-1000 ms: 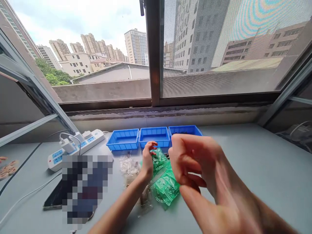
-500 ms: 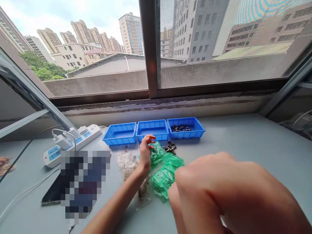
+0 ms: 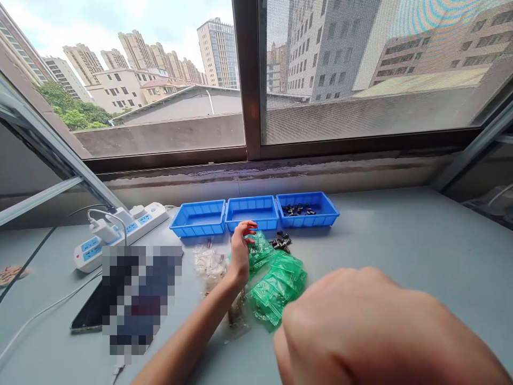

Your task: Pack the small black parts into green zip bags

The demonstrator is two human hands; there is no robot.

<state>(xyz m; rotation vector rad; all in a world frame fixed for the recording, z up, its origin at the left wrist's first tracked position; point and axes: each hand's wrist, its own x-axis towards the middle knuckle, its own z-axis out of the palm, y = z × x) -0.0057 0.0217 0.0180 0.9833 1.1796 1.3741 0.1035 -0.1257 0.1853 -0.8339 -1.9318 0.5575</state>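
Note:
My left hand (image 3: 241,250) is over the near side of the middle blue bin, at the left edge of the green plastic packets (image 3: 278,289). Its fingers are bent and apart from the thumb, with nothing visible between them. Close to the camera, my right hand (image 3: 372,326) is large and curled closed, its back towards me; whatever it may hold is hidden. Small black parts (image 3: 281,241) lie in a pile just behind the packets. Clear plastic bags (image 3: 210,262) with small contents lie left of my left wrist, partly covered by the forearm.
Three blue bins stand in a row: a left bin (image 3: 197,230), a middle bin (image 3: 262,201) and a right bin (image 3: 329,218) with black parts inside. A white power strip (image 3: 156,214) with plugs and a dark phone-like device (image 3: 90,310) with cables are on the left.
My right hand has shifted slightly down in view, and its finger gap is now hidden. My left hand has kept its pose beside the packets. The whole view has shifted slightly.

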